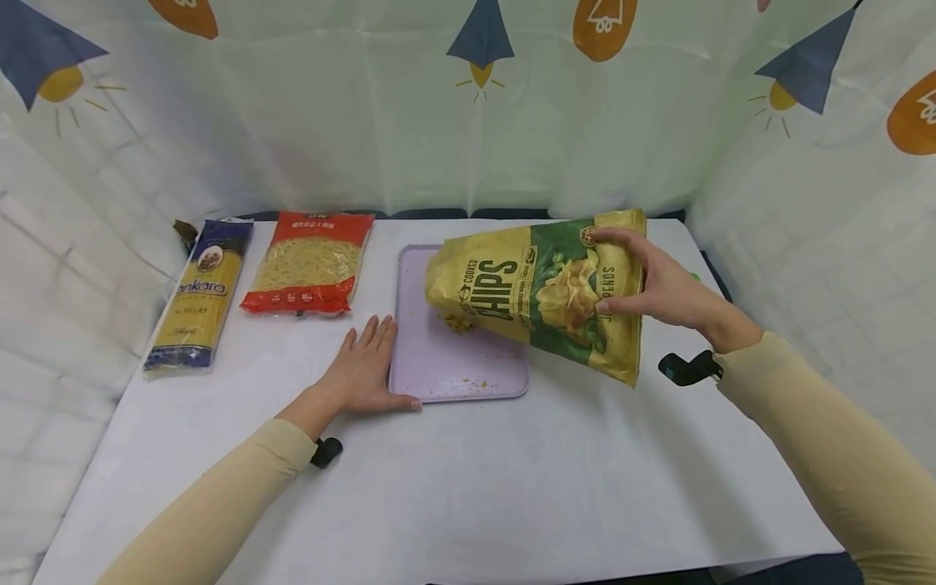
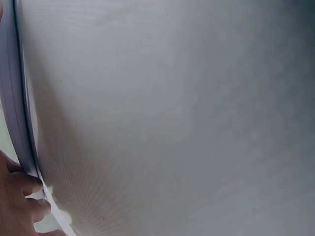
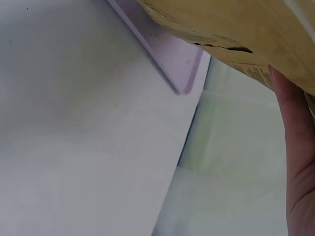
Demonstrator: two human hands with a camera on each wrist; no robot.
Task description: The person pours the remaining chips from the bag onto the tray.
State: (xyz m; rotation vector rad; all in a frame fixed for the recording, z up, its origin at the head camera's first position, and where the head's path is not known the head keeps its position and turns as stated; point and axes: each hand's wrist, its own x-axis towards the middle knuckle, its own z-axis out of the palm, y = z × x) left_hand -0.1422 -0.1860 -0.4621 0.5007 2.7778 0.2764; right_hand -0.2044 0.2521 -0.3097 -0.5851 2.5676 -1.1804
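Observation:
A yellow and green chips bag [image 1: 512, 284] is tilted over a light purple tray [image 1: 453, 374], its narrow left end low above it. My right hand [image 1: 665, 284] grips the bag's right end, thumb and fingers apart across it. In the right wrist view the bag's underside [image 3: 231, 34] shows beside the fingers. Yellow crumbs [image 1: 459, 323] lie on the tray below the bag's mouth, with a few more near the front edge. My left hand [image 1: 366, 374] lies with fingers straight at the tray's left side, thumb at the front corner.
On the left of the white table [image 1: 468, 487] lie a blue and yellow pasta packet [image 1: 193, 301] and a red noodle packet [image 1: 310, 264]. A printed curtain [image 1: 380, 114] hangs behind. A small green thing [image 1: 695, 277] shows partly behind my right hand.

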